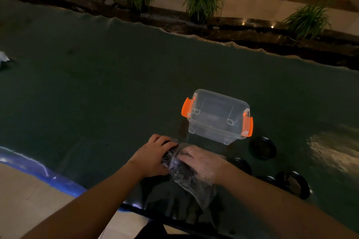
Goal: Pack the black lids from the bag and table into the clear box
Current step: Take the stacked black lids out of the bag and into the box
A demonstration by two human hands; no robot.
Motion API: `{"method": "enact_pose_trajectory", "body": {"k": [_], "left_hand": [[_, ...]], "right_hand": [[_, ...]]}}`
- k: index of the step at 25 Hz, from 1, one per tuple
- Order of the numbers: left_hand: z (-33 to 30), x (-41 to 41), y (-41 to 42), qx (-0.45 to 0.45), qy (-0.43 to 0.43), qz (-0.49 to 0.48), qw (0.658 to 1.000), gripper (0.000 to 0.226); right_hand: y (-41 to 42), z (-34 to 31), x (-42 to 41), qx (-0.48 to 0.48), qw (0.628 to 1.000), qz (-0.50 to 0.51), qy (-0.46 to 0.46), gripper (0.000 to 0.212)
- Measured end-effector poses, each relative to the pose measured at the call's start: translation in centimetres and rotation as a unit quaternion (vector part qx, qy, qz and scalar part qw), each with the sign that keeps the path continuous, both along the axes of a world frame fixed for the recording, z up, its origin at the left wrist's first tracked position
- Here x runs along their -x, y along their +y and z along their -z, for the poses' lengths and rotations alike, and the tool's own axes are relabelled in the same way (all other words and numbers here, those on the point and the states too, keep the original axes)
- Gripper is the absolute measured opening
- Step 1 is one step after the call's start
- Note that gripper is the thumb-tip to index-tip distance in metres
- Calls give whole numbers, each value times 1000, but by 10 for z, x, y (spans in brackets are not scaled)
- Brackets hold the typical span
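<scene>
A clear plastic bag point(194, 186) holding black lids lies on the dark table near its front edge. My right hand point(202, 161) is inside the bag, seen through the plastic, its fingers curled on the lids. My left hand point(155, 153) grips the bag's closed end from outside. Just beyond stands the clear box point(215, 116) with orange latches, open. Loose black lids lie on the table to the right: one point(262, 148) by the box, one point(241, 165) beside my right wrist, one point(294, 184) further right, and a small one point(269, 179) between them.
The dark green table point(97, 93) stretches far left and back, with a wavy far edge. A white object point(4, 58) lies at the far left. Potted grass plants point(202, 0) stand on the floor beyond. The near edge carries blue tape point(58, 180).
</scene>
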State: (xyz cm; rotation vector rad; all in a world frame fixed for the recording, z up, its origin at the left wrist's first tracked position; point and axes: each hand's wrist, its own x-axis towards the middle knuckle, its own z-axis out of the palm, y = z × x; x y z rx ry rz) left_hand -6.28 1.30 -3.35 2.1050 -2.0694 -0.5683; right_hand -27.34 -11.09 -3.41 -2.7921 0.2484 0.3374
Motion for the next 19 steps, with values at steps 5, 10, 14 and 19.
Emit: {"method": "enact_pose_trajectory", "body": {"k": [5,10,14,19], "left_hand": [[-1,0,-12,2,-23,22,999,90],[0,-4,-15,-17,-33,15,999,93],[2,-5,-16,-26,-33,0,999,96],[4,-7,-20,-39,-46,-10,998,97]], "right_hand": [[-6,-14,-8,-33,999,17,23,67],[-10,-20,6,-6,1000,-19,-3,78],[-6,-32,27,14,998,-44,-42,70],[1,-53,59,-2,1000,-25,-13,79]]}}
